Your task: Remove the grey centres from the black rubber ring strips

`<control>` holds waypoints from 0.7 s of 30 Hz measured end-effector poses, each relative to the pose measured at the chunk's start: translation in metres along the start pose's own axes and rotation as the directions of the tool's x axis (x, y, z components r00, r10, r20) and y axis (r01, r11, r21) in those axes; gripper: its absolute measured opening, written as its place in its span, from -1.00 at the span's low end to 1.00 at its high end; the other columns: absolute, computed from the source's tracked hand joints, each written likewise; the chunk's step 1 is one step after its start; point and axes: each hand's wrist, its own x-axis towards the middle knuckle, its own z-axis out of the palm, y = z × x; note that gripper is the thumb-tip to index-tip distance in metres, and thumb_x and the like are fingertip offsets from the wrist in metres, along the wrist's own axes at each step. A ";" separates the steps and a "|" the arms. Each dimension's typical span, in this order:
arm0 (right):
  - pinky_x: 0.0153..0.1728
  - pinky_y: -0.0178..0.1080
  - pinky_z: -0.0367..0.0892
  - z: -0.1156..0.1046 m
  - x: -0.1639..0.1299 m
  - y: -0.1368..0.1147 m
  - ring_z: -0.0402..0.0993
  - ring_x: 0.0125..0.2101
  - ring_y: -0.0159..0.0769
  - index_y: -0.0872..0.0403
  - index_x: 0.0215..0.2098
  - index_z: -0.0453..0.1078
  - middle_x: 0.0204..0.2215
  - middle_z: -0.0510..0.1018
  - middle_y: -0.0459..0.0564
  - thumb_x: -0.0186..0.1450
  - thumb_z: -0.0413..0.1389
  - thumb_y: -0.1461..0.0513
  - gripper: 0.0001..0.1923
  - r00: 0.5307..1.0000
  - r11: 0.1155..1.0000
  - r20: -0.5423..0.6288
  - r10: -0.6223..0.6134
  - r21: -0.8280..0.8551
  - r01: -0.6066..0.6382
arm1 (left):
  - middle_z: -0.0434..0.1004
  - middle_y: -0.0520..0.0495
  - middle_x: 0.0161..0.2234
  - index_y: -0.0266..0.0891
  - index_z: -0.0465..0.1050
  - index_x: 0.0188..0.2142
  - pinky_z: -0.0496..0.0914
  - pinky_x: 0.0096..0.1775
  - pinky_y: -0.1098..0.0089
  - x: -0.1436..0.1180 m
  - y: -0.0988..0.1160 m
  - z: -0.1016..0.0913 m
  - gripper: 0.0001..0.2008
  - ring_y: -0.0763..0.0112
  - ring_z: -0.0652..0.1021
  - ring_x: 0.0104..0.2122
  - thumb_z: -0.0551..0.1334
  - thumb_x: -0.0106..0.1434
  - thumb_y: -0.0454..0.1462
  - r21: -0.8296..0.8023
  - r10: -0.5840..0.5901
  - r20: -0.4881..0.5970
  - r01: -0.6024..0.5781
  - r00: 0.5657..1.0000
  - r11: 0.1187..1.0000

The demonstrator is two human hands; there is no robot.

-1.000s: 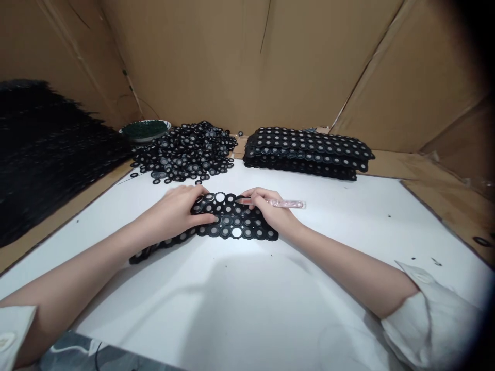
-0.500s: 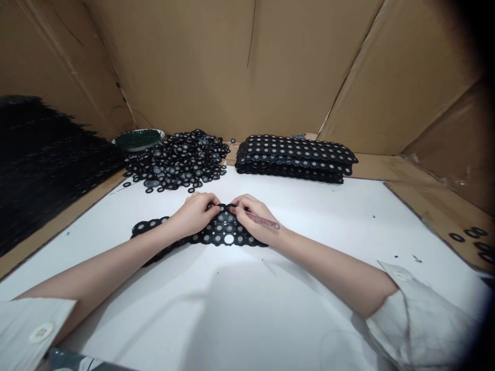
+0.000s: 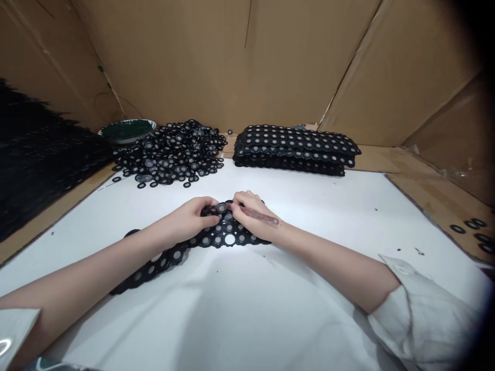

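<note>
A black sheet of joined rings with pale round centres (image 3: 218,240) lies on the white tabletop; its left part bends toward me under my left forearm. My left hand (image 3: 189,218) pinches the sheet's upper edge between thumb and fingers, beside a raised ring. Wrapped in the fingers of my right hand (image 3: 250,204) is a slim reddish-brown pen-like tool with lettering (image 3: 263,216). Its tip points left at the ring by my left fingertips; the exact contact is too small to tell. One hole in the sheet's lower row shows white.
Behind my hands lies a heap of loose black rings (image 3: 174,154), with a white dish of dark green bits (image 3: 127,131) beside it. Finished-looking ring sheets are stacked (image 3: 294,147) at the back right. Several rings (image 3: 457,229) lie far right. Cardboard walls (image 3: 290,62) enclose the table.
My left hand has shifted slightly, its thumb now lower on the sheet. The sheet's left part has swung down toward me. The tool stays in my right hand. The camera view has shifted slightly.
</note>
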 end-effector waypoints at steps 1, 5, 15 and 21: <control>-0.29 -0.25 0.12 -0.001 0.000 0.000 0.21 -0.34 -0.33 0.07 -0.56 0.06 -0.50 0.29 -0.10 0.23 -0.16 0.22 -0.79 1.000 0.999 0.000 0.014 0.030 -0.014 | 0.41 0.04 -0.44 -0.23 0.34 -0.35 0.27 -0.39 0.42 0.000 0.000 0.000 -0.79 0.37 0.42 -0.42 0.14 0.02 -0.18 0.020 0.005 -0.017 -0.004 1.000 1.000; -0.32 -0.26 0.15 -0.001 0.000 0.000 0.24 -0.35 -0.33 0.07 -0.58 0.11 -0.49 0.31 -0.10 0.20 -0.12 0.21 -0.80 0.996 0.986 -0.011 0.088 0.142 -0.085 | 0.43 0.01 -0.41 -0.24 0.34 -0.36 0.28 -0.35 0.38 0.001 -0.001 0.001 -0.82 0.35 0.43 -0.39 0.10 0.06 -0.20 0.100 0.056 -0.073 -0.049 0.996 0.994; -0.19 -0.22 0.16 -0.008 -0.001 0.006 0.31 -0.31 -0.32 0.08 -0.66 0.16 -0.48 0.38 -0.10 0.18 -0.14 0.26 -0.73 0.993 0.917 0.027 0.118 0.380 -0.119 | 0.35 0.05 -0.42 -0.22 0.28 -0.37 0.24 -0.31 0.38 0.004 -0.011 0.001 -0.87 0.39 0.38 -0.39 0.08 0.09 -0.23 0.294 0.216 -0.152 -0.165 0.964 0.942; -0.19 -0.21 0.18 -0.008 -0.001 0.005 0.28 -0.27 -0.32 0.08 -0.70 0.11 -0.41 0.39 -0.06 0.16 -0.14 0.32 -0.72 0.999 0.944 0.025 0.028 0.328 -0.035 | 0.32 0.06 -0.45 -0.22 0.25 -0.34 0.24 -0.35 0.41 0.005 -0.012 0.000 -0.86 0.43 0.37 -0.42 0.10 0.08 -0.25 0.223 0.192 -0.157 -0.155 0.969 0.963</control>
